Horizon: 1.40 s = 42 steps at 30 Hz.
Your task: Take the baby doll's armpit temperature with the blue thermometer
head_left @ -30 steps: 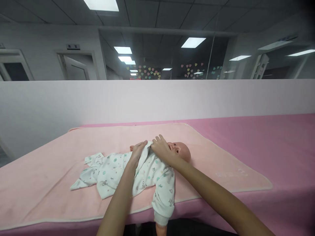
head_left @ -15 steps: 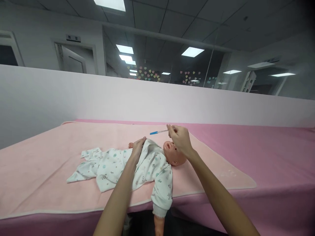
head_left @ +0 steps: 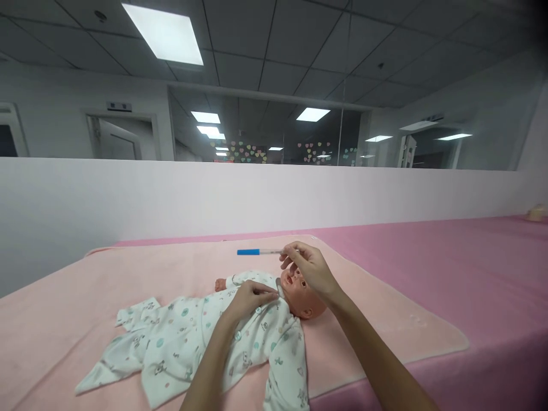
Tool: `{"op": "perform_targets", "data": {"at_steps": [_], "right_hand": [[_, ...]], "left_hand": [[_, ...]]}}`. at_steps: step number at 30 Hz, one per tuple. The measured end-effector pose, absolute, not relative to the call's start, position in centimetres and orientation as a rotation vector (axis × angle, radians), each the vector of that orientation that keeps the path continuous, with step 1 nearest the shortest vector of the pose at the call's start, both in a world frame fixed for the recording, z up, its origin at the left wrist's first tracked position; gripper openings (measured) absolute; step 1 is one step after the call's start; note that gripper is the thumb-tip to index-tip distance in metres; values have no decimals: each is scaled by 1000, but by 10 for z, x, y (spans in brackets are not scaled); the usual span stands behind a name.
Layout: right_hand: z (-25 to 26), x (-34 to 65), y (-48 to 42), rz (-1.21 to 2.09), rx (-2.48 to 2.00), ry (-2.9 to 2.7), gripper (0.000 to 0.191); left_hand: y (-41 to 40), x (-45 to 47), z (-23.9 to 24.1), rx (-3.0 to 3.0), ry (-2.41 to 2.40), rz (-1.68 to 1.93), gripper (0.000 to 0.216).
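Pinches, between thumb and forefinger of the right hand (head_left: 310, 271), the clear end of a thin stick (head_left: 260, 252); remaining fingers loosely curled. Holds it level in the air, blue end pointing to 9 o'clock from the fingertips, clear of the cloth beneath. Hovers just above the face of a doll (head_left: 305, 298), at roughly 12 o'clock from its head.

Rests the left hand (head_left: 247, 298) on the doll's chest, fingers together and stretched toward 3 o'clock, tips touching the collar of the romper (head_left: 192, 342) just under the chin. Cannot tell whether cloth is pinched or merely pressed.

Found on its back: doll, head at 3 o'clock, legs trailing to 8 o'clock. Dressed in a white printed romper, snap buttons visible down the front. One small bare doll hand showing at 10 o'clock from the left hand. Near sleeve running toward 6 o'clock, cut off by the lower edge of the view.

Lies on a pale pink blanket (head_left: 385, 325), spread over a deeper pink table cover (head_left: 471, 262). Backed at 12 o'clock by a white partition (head_left: 171, 194), with glass and ceiling lights beyond. At 2 o'clock, on the far right of the cover, a small pale item (head_left: 537, 213), too small to identify.
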State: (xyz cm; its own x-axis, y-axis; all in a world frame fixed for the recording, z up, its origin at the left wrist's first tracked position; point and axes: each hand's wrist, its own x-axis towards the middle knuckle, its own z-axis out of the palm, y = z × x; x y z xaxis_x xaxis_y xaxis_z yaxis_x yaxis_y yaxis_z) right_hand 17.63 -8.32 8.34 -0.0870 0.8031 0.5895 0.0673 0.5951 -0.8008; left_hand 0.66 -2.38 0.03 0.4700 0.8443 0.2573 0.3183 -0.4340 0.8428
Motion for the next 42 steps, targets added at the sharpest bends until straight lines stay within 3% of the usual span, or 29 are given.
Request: {"op": "perform_targets", "data": {"at_steps": [10, 17, 22, 27, 33, 42], "right_hand": [[66, 215, -116, 445, -963, -1603, 27], [-27, 289, -152, 404, -1401, -1601, 33], [-73, 316, -152, 38, -1621, -1805, 33], [-69, 276, -141, -258, -1662, -1573, 29], [-30, 162, -112, -104, -1190, -1736, 23], [-43, 119, -61, -174, -1260, -1571, 35]], "left_hand": [[-27, 8, 5, 1945, 986, 906, 27], [-25, 5, 9, 1671, 974, 1062, 30], [-22, 2, 8, 1489, 941, 1110, 34], [-20, 2, 6, 1384, 884, 1157, 35], [-21, 0, 5, 1347, 889, 1154, 36], [-23, -3, 2, 1363, 886, 1204, 33]]}}
